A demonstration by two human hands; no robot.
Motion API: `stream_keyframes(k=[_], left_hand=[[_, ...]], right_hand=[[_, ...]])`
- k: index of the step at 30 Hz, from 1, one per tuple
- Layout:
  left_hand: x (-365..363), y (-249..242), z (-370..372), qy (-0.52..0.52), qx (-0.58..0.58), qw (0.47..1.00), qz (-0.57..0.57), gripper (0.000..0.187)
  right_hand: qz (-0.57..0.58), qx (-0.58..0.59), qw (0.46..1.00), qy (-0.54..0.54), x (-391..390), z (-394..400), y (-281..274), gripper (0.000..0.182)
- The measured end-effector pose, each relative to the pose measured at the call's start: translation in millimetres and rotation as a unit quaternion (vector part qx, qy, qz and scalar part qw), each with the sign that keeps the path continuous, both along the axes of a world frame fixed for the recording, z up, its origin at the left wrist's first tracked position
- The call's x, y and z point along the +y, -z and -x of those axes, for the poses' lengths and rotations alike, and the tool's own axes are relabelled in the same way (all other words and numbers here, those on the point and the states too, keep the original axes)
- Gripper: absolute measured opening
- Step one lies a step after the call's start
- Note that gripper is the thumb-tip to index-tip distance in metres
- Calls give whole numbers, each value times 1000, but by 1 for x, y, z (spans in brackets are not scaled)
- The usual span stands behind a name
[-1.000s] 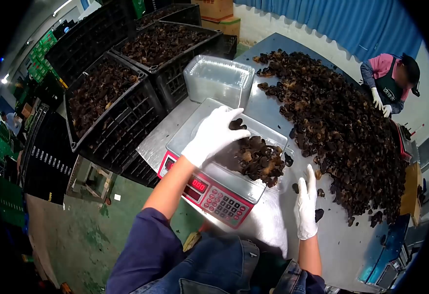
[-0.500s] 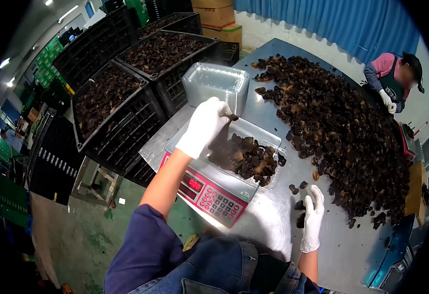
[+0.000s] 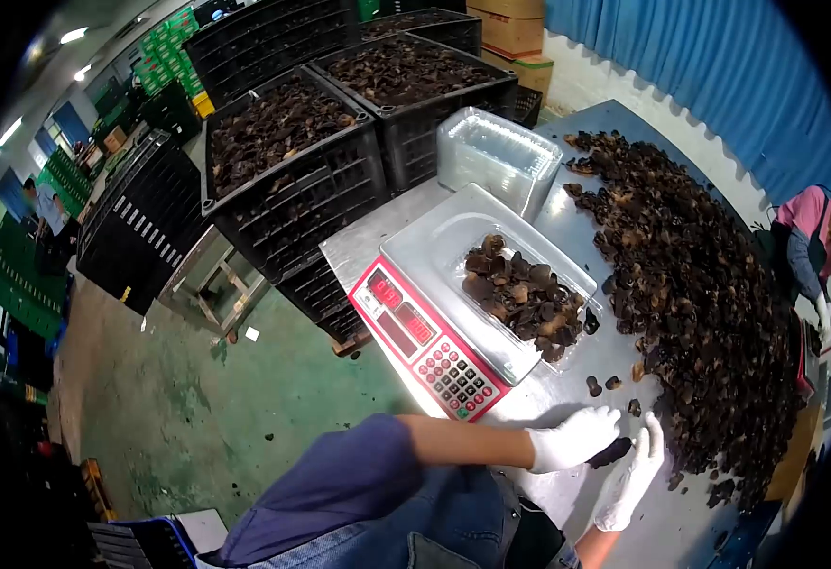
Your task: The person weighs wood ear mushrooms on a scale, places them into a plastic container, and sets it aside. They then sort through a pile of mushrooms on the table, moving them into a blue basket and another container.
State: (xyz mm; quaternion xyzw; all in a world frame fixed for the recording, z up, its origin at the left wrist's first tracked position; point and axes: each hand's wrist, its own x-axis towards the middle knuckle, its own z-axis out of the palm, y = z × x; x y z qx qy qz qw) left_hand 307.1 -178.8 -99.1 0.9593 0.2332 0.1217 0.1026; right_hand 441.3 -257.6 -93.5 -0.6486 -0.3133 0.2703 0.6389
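Observation:
My left hand [image 3: 575, 439], in a white glove, is low over the metal table with its fingers closed at a dark piece of black fungus [image 3: 610, 453]. My gloved right hand [image 3: 632, 482] is just to the right, its fingers stretched upward and apart, close to the same piece. A clear plastic tray [image 3: 449, 242] with a heap of black fungus [image 3: 525, 296] rests on the red-and-white digital scale [image 3: 434, 365], whose red display is lit. A few loose pieces [image 3: 594, 386] lie between the tray and my hands.
A large pile of black fungus [image 3: 705, 313] covers the right of the table. Stacked clear trays [image 3: 499, 156] stand behind the scale. Black crates [image 3: 292, 204] full of fungus are at the left. A co-worker [image 3: 804, 232] stands at the far right.
My left hand has left the tray and come down beside my right hand. The scale display has changed from zero. The view has swung left.

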Motion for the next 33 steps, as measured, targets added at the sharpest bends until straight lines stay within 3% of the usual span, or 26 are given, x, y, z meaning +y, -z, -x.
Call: stream_keyframes(k=[2,3,4,5,6,7,8,10,12,14,16,18,21,22,28,29,33], left_hand=[[7,-45,42,-1,-112,994,-17,31],[23,-72,58,-21,-51,997,49,30],[39,-69,79,-88,-115,989,29,30],[59,-87,95,-224,-125,965,-49,19],[68,-126,130,-263,-155,952,32,30],[103,-90,150,-286,-297,908,-69,31],[126,-89,171,-351,-222,904,-104,38],[163,-43,198,-434,-216,856,-177,44],[166,-46,207,-437,-195,878,19,48],[162,-42,199,-420,-186,888,23,48],[162,-33,194,-414,-180,890,55,54],[151,-31,180,-386,-208,896,69,54],[121,-42,146,-324,-223,913,104,56],[110,-52,132,-308,-201,919,139,57],[32,-45,25,-86,-188,933,295,64],[20,-45,5,-23,-154,930,333,67],[-35,-29,-67,113,-74,926,352,65]], right_hand=[[55,38,996,-63,12,11,-10,27],[71,80,991,-79,21,13,-4,28],[93,55,986,-127,33,18,-7,32],[75,72,983,-153,46,25,-8,37],[58,87,979,-178,60,33,-8,41],[55,120,971,-200,72,43,-12,45],[51,153,962,-220,83,50,-15,50],[72,236,943,-225,108,54,-3,57],[71,238,944,-218,119,72,-14,73],[34,257,942,-215,121,82,-10,72],[81,335,929,-135,131,81,5,52],[12,340,924,-172,109,85,-26,44],[-17,371,919,-133,82,48,-6,36],[-9,386,920,-65,67,31,11,32],[-30,304,946,112,-81,-30,-24,40],[-74,267,951,136,-114,-51,3,42],[-121,279,927,221,-230,-89,14,37]])
